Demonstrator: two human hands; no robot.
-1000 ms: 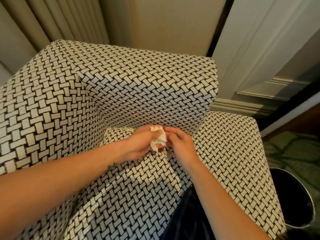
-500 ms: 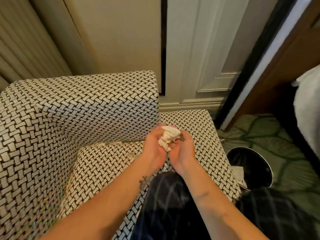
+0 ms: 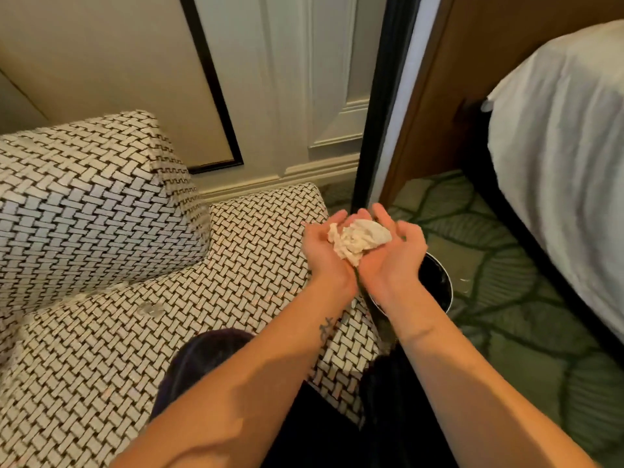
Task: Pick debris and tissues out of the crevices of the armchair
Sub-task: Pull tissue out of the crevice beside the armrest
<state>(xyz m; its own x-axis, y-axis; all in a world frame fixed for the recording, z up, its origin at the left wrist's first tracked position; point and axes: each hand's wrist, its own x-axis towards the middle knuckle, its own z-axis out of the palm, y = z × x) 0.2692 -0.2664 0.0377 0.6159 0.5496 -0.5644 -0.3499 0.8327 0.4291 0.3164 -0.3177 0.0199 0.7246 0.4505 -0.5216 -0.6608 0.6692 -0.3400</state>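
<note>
In your head view, your left hand (image 3: 322,255) and right hand (image 3: 396,261) cup the crumpled white tissue wad (image 3: 358,238), fingers curled round it. The round black waste bin (image 3: 437,282) sits just below your right hand, off the black-and-white woven armchair (image 3: 101,265).

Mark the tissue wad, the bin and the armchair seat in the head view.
tissue wad (image 3: 358,239), head view, middle of the crumpled white paper.
bin (image 3: 437,282), head view, dark inner wall near the rim.
armchair seat (image 3: 243,265), head view, bare woven fabric of the cushion.
</note>
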